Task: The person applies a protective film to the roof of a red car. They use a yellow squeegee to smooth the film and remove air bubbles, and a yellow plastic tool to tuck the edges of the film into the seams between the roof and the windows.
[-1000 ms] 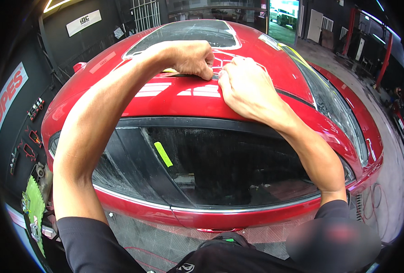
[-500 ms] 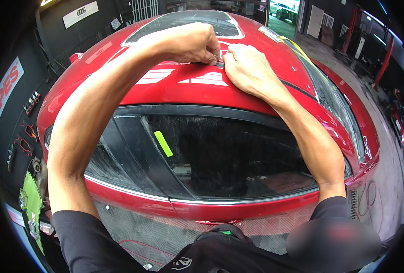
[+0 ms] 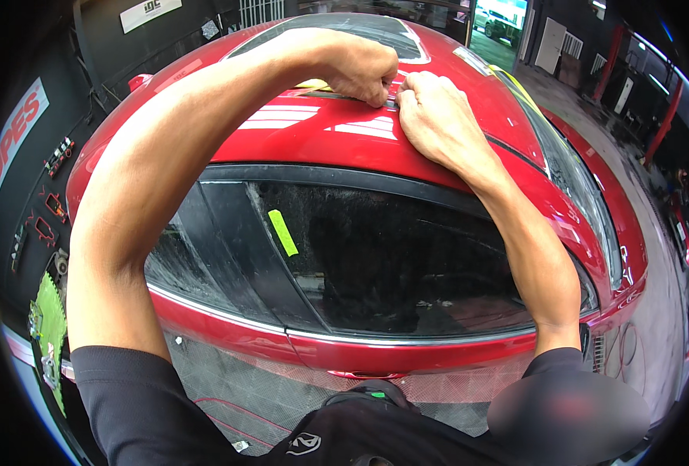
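Observation:
Both arms reach over the side of a red car (image 3: 344,147) to its roof. My left hand (image 3: 366,71) is closed in a pinch at the dark seam along the roof; whatever lies between its fingertips is hidden. Just to its right, almost touching, my right hand (image 3: 439,116) is closed too, knuckles up, with fingertips at the same seam. I cannot make out what it grips. Under my left wrist a short piece of a yellow strip (image 3: 313,85) shows beside the seam.
Below my arms is the dark side window (image 3: 391,256) with a lime-green tape piece (image 3: 283,232) on it. Yellow tape (image 3: 519,87) runs along the windshield edge. A red hose or cord (image 3: 236,415) lies on the grey floor. Tools hang on the left wall.
Both hands appear slightly farther right, still close together at the roof seam. The yellow strip under my left wrist has come into sight. The whole view has shifted a little.

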Demonstrator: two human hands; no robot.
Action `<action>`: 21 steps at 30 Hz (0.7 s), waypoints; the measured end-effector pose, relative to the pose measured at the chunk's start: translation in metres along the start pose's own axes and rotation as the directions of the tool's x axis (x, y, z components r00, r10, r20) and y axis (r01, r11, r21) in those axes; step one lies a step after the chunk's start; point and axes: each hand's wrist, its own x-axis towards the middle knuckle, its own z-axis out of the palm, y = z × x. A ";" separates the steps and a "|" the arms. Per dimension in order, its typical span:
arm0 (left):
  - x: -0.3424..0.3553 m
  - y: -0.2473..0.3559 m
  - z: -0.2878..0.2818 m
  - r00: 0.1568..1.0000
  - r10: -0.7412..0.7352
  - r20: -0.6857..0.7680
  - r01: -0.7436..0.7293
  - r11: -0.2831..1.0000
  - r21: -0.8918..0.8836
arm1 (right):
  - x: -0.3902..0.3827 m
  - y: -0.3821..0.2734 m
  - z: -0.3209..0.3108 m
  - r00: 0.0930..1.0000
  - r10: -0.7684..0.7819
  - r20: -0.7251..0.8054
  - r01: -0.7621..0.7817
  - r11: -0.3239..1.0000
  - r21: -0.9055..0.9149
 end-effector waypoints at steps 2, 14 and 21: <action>0.000 0.001 0.001 0.999 -0.034 -0.003 0.034 0.998 -0.056 | -0.001 0.000 -0.001 1.000 0.004 0.009 -0.004 1.000 0.006; 0.001 -0.009 0.006 0.997 -0.067 0.027 0.072 0.968 -0.241 | -0.014 0.005 0.003 0.988 -0.108 -0.107 0.112 0.993 0.030; -0.037 -0.072 -0.007 0.921 -0.201 -0.335 0.024 0.885 -0.465 | -0.011 -0.020 -0.007 0.998 -0.057 -0.005 0.057 0.997 0.057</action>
